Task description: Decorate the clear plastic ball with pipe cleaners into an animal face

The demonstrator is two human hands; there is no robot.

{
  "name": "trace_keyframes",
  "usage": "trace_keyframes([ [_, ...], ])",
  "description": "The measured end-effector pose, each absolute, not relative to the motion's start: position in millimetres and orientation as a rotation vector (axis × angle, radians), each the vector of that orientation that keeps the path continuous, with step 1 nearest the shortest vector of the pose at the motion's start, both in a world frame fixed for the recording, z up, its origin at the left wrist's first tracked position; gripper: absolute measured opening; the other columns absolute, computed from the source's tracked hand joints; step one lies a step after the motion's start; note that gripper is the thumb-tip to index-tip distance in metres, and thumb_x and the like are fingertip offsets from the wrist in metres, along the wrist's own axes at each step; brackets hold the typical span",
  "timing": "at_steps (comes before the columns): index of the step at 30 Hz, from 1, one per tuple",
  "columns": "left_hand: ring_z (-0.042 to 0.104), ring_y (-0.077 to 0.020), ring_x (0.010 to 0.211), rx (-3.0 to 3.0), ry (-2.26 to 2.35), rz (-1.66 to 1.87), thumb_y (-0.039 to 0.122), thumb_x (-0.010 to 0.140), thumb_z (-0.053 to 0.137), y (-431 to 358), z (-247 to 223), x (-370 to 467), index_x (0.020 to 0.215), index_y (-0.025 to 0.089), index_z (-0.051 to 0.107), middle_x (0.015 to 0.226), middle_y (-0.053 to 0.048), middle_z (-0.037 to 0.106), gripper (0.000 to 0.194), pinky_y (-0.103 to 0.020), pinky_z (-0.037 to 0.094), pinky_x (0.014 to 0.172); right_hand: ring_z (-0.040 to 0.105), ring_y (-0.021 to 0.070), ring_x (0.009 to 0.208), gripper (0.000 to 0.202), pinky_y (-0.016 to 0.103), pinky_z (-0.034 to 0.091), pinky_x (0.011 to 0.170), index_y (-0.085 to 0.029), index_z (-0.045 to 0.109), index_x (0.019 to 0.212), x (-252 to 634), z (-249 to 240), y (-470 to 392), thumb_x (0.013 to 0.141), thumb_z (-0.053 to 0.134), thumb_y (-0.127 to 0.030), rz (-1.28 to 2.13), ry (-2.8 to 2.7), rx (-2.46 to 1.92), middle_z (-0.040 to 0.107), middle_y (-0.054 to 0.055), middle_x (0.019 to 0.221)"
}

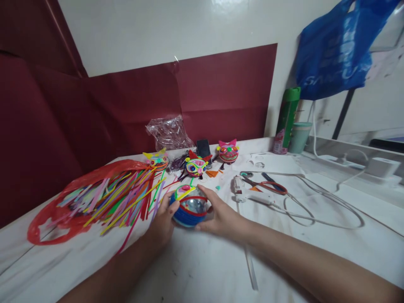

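Between both hands is a round, clear plastic ball (193,206), partly covered with blue, red, yellow and pink pipe cleaners. My left hand (164,219) grips its left side, thumb on the front. On the right side, my right hand (214,212) curves its fingers and thumb around the ball. Just behind it sits a decorated animal-head ball (196,166) with red ears. Two similar heads, a yellow-eared one (157,160) and a pink-eared one (228,151), stand farther back.
Many coloured pipe cleaners (126,198) spill from a red plastic bag (41,227) at left. A white glue gun (252,195), scissors (268,186) and looping cable (315,221) lie at right. A phone (203,148), spray can (287,120) and cup (299,138) stand behind.
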State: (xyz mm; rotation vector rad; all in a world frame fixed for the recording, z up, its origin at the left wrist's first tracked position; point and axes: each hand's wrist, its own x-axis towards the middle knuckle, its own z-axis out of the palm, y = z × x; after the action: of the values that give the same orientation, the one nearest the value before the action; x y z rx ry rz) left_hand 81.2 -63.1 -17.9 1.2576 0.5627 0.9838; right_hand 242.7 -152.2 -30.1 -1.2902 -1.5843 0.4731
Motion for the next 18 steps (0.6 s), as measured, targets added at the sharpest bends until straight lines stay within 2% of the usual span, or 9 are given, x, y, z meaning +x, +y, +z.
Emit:
trace_keyframes([
  [2,0.063,-0.0255,0.098,1.289,0.546,0.947,0.037,0.071,0.067,-64,-22,82,0.108,0.024,0.054,0.105,-0.007,0.068,0.042,-0.036,0.051,0.082,0.031,0.0310,0.131,0.106,0.047,0.028,0.108,-0.019,0.024,0.141,241,-33,-151,0.054,0.083,-0.031,0.409,-1.595,-1.302,0.031,0.016,0.141],
  [5,0.061,-0.0239,0.102,1.356,0.557,0.954,0.042,0.072,0.067,-62,-31,80,0.113,0.023,0.049,0.111,-0.007,0.064,0.049,-0.035,0.049,0.086,0.033,0.0298,0.130,0.101,0.046,0.028,0.109,-0.018,0.025,0.140,242,-38,-148,0.056,0.082,-0.027,0.398,-1.569,-1.306,0.034,0.017,0.139],
  [10,0.062,-0.0240,0.092,1.409,0.635,0.933,0.052,0.076,0.057,-60,-31,76,0.115,0.020,0.051,0.096,-0.008,0.066,0.050,-0.034,0.051,0.076,0.036,0.0280,0.129,0.098,0.044,0.030,0.108,-0.021,0.025,0.140,245,-42,-148,0.059,0.080,-0.027,0.428,-1.553,-1.269,0.036,0.015,0.137],
  [12,0.063,-0.0243,0.090,1.396,0.638,0.945,0.051,0.078,0.054,-61,-26,76,0.111,0.020,0.054,0.094,-0.009,0.066,0.045,-0.034,0.051,0.073,0.036,0.0275,0.129,0.099,0.044,0.030,0.108,-0.022,0.025,0.140,245,-43,-148,0.059,0.080,-0.025,0.426,-1.547,-1.257,0.036,0.014,0.137],
  [15,0.063,-0.0247,0.089,1.415,0.648,0.939,0.044,0.074,0.060,-63,-20,77,0.102,0.021,0.057,0.095,-0.009,0.066,0.037,-0.034,0.051,0.074,0.035,0.0273,0.129,0.099,0.044,0.031,0.108,-0.024,0.024,0.140,244,-45,-148,0.059,0.080,-0.023,0.418,-1.560,-1.257,0.036,0.013,0.138],
  [18,0.064,-0.0233,0.086,1.443,0.686,0.919,0.040,0.068,0.065,-63,-20,78,0.102,0.022,0.052,0.095,-0.006,0.066,0.041,-0.033,0.050,0.072,0.037,0.0283,0.128,0.098,0.045,0.031,0.107,-0.023,0.025,0.140,243,-46,-148,0.058,0.080,-0.023,0.410,-1.578,-1.283,0.037,0.014,0.137],
])
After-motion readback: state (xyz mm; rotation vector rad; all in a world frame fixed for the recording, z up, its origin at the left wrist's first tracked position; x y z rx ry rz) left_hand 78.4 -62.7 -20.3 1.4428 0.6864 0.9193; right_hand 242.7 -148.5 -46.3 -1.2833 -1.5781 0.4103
